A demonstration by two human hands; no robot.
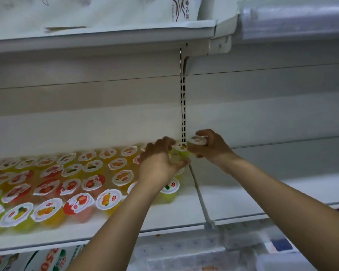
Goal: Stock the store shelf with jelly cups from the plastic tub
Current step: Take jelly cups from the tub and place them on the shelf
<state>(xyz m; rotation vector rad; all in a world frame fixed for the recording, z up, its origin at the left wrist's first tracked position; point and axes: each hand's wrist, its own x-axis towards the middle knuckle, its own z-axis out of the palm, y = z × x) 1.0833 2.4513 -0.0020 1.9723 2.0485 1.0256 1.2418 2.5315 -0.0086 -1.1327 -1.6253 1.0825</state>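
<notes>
The right hand (pixel 211 146) grips a jelly cup (pixel 197 143) by its side wall, fingers curled round it, holding it tilted just above the back of the shelf (pixel 164 220), close against the slotted upright (pixel 183 106). Just left of that grip the left hand (pixel 160 161) curls its fingers round a second cup (pixel 176 159), pale and mostly hidden in the palm. Between the two hands stands a yellow cup (pixel 181 148) already at the back row. Further left and nearer the person, rows of shelved cups (pixel 70 184) fill the board, red, orange and yellow with white fruit-printed lids. Right of the grip a metal divider rail (pixel 201 196) runs forward to the shelf's front edge, with bare white board beyond it. The upper shelf (pixel 106 39) hangs well above both hands.
</notes>
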